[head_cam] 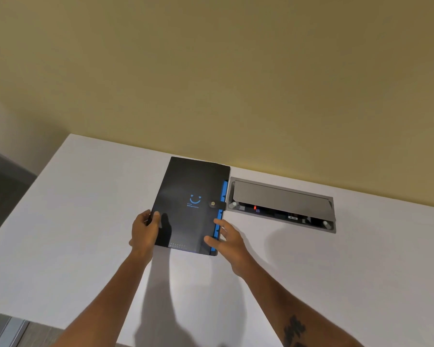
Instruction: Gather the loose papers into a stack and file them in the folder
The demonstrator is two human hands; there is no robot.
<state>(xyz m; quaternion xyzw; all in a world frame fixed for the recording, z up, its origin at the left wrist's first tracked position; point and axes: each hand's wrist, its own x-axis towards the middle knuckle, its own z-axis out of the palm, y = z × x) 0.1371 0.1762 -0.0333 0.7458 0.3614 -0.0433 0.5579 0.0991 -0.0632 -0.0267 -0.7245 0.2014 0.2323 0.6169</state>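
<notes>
1. Black folder lies closed and flat on the white desk, near the back edge by the yellow wall. Its snap strap is fastened; blue tabs stick out along the right edge.
2. Left hand: grip closed on the folder's left edge near the lower corner, thumb on the cover, fingers wrapped around the edge.
3. Right hand: grip loose and part open, thumb and fingertips touching the folder's lower right edge at the tabs, not clamped.
4. Grey cable hatch is set into the desk just beside the folder's right edge, lid tilted up.
5. Open room: bare desk surface to the left of the folder and in front of it, toward the near edge; also to the right, in front of the hatch.
6. No loose papers visible; cannot tell the folder's contents.
</notes>
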